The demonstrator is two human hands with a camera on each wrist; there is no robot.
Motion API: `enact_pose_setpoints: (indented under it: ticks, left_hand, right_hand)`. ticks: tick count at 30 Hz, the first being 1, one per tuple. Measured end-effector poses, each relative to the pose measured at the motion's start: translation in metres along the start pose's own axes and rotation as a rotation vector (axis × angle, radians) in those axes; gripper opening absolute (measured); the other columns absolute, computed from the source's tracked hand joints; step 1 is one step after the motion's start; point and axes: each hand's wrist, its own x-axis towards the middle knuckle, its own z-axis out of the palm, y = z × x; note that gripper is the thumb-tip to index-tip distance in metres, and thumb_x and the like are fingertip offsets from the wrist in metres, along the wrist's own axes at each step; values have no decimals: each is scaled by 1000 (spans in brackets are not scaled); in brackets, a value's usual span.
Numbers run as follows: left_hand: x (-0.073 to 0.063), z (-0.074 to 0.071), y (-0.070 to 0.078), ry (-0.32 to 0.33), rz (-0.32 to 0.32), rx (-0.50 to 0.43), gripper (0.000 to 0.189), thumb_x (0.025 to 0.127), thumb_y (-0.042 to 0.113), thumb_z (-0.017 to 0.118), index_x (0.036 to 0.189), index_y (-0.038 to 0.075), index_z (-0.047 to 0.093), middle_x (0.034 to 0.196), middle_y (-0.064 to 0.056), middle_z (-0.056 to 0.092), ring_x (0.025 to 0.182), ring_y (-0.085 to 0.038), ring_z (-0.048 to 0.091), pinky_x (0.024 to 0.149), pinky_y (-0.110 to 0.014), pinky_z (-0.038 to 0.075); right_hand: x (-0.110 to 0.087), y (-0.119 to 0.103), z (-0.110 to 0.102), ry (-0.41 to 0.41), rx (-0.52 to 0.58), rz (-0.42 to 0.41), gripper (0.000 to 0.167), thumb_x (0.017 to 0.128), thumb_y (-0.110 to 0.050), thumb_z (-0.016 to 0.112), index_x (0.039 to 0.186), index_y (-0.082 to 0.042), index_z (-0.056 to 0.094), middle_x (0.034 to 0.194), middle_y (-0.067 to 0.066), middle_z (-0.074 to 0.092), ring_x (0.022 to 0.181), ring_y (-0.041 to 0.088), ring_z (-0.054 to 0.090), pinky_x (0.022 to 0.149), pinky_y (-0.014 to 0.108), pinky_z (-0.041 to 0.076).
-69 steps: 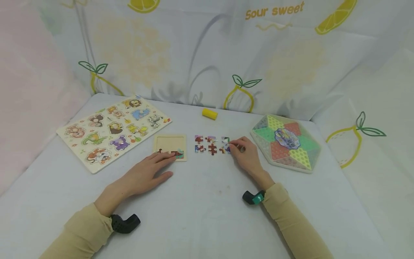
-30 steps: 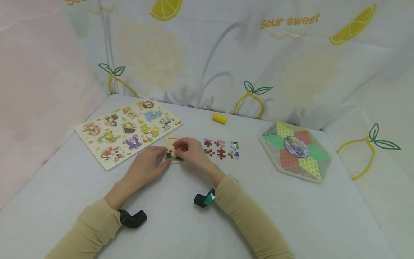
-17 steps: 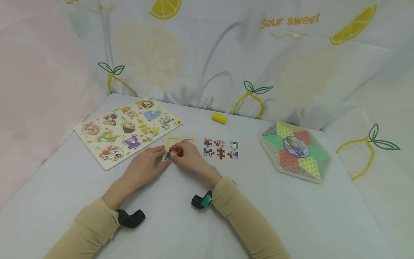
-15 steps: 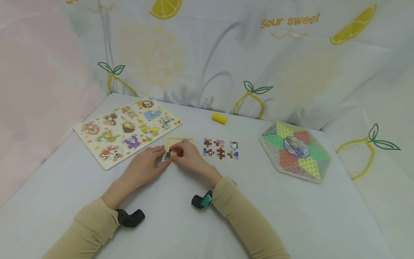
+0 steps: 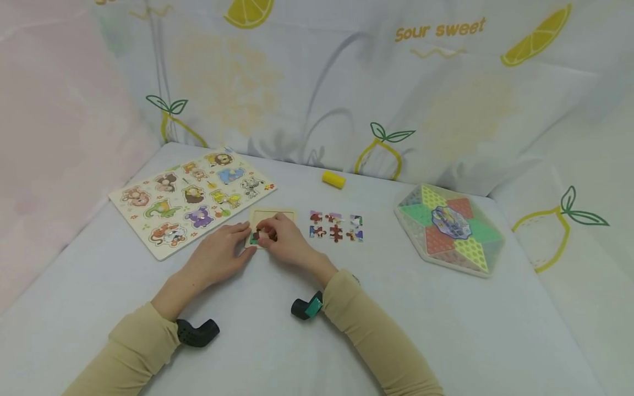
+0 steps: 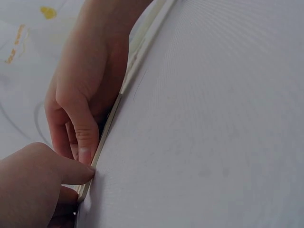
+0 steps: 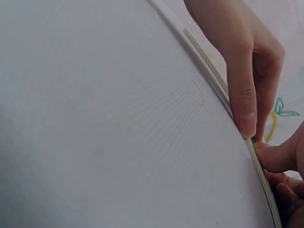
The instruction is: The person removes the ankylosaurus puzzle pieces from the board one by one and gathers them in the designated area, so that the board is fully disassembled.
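Observation:
A small square wooden puzzle tray (image 5: 255,215) lies mid-table, its lower part showing a bit of coloured picture. My left hand (image 5: 218,256) holds the tray's near left corner, thumb at the near edge and fingers along the left side. Over the tray, my right hand (image 5: 292,242) has thumb and fingertips curled together on a jigsaw piece, which they mostly cover. In the left wrist view the left hand (image 6: 33,183) has its thumb on the tray edge (image 6: 108,124), below the right hand (image 6: 85,95). Right of the tray lie several loose jigsaw pieces (image 5: 336,233) in two rows.
An animal peg puzzle board (image 5: 173,190) lies at the left. To the right sits a hexagonal board game case (image 5: 448,228). A yellow cylinder (image 5: 334,179) lies at the back, before the lemon-print cloth (image 5: 307,82).
My right hand has gone left from the loose pieces to the tray, taking a piece from there. My left hand has shifted to the tray's corner. Over the last half second, both hands barely move.

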Motion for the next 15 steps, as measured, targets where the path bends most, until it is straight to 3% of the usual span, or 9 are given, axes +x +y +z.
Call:
enact_pose_setpoints:
  ticks: [15]
  left_hand:
    - [0,1,0,10,10,1,52,95,27,66,133,-8,59,141,-23,56,130,-43,53,109,-57,42]
  right_hand:
    - [0,3,-1,0,-15,-1,28,96,-15,67,124,-8,65,102,4,54,89,12,53,77,19,45]
